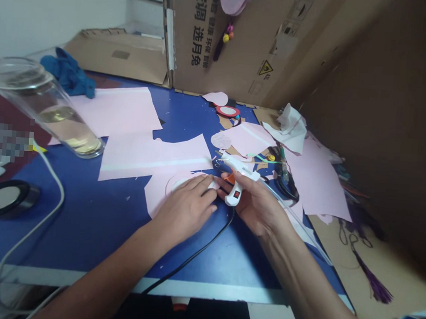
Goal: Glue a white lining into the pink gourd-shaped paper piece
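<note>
My right hand (259, 201) is wrapped round a white hot glue gun (243, 174) with an orange trigger and a red switch. A long clear glue stick (296, 216) sticks out of its back, and its nozzle points to the upper left. Close beside it, my left hand (191, 201) lies palm down with its fingers stretched over a pink paper sheet (154, 192) and a rounded cut piece on it. What is under the palm is hidden. A black cord (191, 257) runs from the gun's handle down over the table's front edge.
Pink paper sheets (155, 153) cover much of the blue table (94, 238). At left stand a glass (73, 125) of pale liquid and a black tape roll (8, 198). Scissors (355, 240) and a purple tassel (375, 282) lie right. Cardboard (242, 50) walls the back.
</note>
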A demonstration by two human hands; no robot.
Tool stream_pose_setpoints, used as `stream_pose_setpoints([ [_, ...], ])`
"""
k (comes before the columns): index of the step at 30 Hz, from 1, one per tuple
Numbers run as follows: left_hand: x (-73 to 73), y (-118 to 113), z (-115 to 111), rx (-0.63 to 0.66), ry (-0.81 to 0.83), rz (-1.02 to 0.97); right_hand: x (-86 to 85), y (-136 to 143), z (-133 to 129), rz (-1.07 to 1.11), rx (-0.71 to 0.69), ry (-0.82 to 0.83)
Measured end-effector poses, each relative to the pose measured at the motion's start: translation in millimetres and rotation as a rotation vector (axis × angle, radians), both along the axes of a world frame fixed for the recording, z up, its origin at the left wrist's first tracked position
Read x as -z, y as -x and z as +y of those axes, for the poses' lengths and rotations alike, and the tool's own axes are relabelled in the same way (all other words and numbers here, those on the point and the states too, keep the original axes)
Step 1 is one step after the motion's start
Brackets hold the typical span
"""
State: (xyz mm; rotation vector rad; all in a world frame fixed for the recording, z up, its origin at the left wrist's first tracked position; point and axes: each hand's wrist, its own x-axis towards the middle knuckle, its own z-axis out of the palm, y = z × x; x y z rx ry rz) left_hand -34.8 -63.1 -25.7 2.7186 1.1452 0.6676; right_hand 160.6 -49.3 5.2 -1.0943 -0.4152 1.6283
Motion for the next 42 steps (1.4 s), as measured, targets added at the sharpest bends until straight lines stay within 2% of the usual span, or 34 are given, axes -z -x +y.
stream_pose_setpoints([
  [11, 0.5, 0.2, 0.1, -0.002, 0.0, 0.033, -5.1, -9.0, -4.4, -0.037, 0.061, -0.007],
  [15, 0.4, -0.1, 0.3, 0.001, 0.009, 0.01, -6.2, -5.5, -0.1, -0.036, 0.031, -0.023],
  [22, 0.4, 0.2, 0.3, -0.001, 0.006, -0.003, 3.5, -3.0, 7.5, -0.033, 0.011, -0.027],
  [29, 1.3, -0.4, -0.1, -0.007, 0.017, -0.012, 2.5, -3.7, 6.5, -0.026, -0.024, -0.065],
  [34, 1.4, -0.2, -0.2, -0.008, 0.028, -0.008, 4.9, -4.3, 9.0, -0.023, -0.009, -0.04],
  [42, 1.4, 0.3, 0.8, 0.008, 0.002, -0.013, -1.1, -5.8, 3.8, -0.028, -0.009, -0.008],
])
